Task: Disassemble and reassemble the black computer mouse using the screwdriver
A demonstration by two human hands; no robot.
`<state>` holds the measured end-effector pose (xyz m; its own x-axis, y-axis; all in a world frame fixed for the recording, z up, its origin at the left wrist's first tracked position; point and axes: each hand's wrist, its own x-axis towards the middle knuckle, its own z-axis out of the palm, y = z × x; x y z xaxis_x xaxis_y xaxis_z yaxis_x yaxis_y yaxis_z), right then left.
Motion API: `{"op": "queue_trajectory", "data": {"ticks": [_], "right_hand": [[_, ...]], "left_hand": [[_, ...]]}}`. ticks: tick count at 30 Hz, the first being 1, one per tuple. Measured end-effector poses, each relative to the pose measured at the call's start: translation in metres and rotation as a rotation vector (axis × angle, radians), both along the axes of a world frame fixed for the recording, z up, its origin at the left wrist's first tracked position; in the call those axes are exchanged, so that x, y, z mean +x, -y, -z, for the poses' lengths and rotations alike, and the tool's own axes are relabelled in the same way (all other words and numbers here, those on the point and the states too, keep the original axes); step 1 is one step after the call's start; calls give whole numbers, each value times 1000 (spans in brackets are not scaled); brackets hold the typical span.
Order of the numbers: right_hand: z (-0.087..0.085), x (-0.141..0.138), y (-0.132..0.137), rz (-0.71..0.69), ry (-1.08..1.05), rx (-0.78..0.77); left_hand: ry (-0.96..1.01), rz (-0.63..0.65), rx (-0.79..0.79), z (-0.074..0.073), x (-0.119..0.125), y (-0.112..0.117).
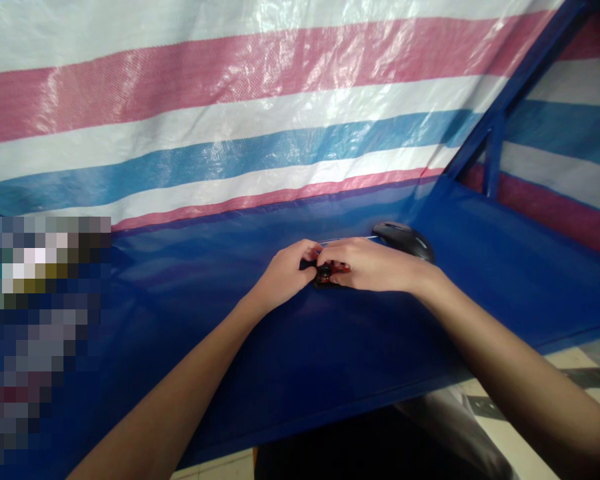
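The left hand [291, 270] and right hand [367, 263] both pinch a small dark, reddish piece [324, 274] (mostly hidden) between them, over the blue counter [325, 340]; best steady it with one, adjusting lightly with the other. A black mouse [404, 239] lies beyond.

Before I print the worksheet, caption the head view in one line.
Left hand and right hand meet at a small dark object over a blue table, black mouse nearby.
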<state>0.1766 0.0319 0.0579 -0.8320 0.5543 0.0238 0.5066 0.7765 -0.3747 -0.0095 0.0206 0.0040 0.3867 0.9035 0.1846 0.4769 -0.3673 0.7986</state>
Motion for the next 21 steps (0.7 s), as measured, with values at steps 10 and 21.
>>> {"op": "queue_trajectory", "data": {"ticks": [10,21], "right_hand": [[0,0,0,-4,-2,-11],[-6,4,2,9,-14,5]], "left_hand": [[9,-35,53,-6,3,4],[-75,10,57,-7,3,8]]}}
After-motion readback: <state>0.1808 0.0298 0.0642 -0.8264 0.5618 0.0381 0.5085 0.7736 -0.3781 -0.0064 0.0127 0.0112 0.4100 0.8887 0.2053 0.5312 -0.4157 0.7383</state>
